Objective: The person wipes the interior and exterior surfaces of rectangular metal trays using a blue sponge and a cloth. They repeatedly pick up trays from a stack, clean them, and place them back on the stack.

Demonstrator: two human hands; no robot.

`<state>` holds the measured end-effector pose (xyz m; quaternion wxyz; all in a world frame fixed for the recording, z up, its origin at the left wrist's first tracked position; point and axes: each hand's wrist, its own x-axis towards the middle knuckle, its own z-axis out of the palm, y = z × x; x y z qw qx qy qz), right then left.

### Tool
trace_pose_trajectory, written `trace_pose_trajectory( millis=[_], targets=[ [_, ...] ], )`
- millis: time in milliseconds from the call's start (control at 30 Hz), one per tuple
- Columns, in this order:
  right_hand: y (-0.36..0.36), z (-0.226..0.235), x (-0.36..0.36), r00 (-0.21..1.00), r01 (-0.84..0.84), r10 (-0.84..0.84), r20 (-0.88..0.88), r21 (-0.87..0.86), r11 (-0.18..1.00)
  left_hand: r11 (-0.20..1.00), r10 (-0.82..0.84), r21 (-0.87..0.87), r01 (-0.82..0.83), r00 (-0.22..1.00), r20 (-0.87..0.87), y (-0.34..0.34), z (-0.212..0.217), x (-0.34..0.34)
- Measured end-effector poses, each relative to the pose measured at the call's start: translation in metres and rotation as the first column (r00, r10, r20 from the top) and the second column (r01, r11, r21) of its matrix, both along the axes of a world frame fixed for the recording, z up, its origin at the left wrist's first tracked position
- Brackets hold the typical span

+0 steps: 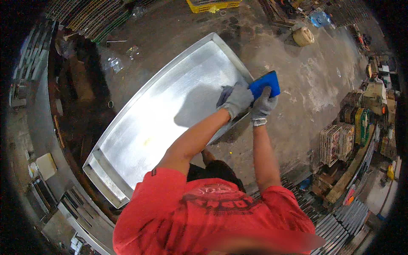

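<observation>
A large shiny metal tray [161,106] with raised rims lies tilted on a dusty concrete floor. Both my hands wear grey gloves. My left hand [236,99] rests on the tray's right rim, pressing a dark cloth [224,94] against the metal. My right hand [263,103] is closed on a blue flat block [264,83], held at the same rim just outside the tray. My red shirt fills the lower middle of the view.
Stacks of metal grates and wire crates [335,142] stand at the right. A yellow crate [212,5] sits at the top. A round tan roll [303,36] lies at the upper right. Metal sheets and racks [76,204] line the left.
</observation>
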<state>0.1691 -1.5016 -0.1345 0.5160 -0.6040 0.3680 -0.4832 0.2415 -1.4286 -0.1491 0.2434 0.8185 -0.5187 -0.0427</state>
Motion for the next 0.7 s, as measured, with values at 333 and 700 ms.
trace_pose_trajectory(
  millis=[333,700],
  targets=[
    [-0.003,0.006,0.002,0.94,-0.126,0.073,-0.333,-0.14,0.982,0.892,-0.212,0.362,0.27,0.958,-0.192,0.41,0.038,-0.073],
    [-0.003,0.005,0.001,0.923,-0.201,0.14,-0.359,-0.137,0.97,0.925,-0.051,-0.302,-0.229,0.712,-0.7,0.125,-0.01,-0.033]
  ],
)
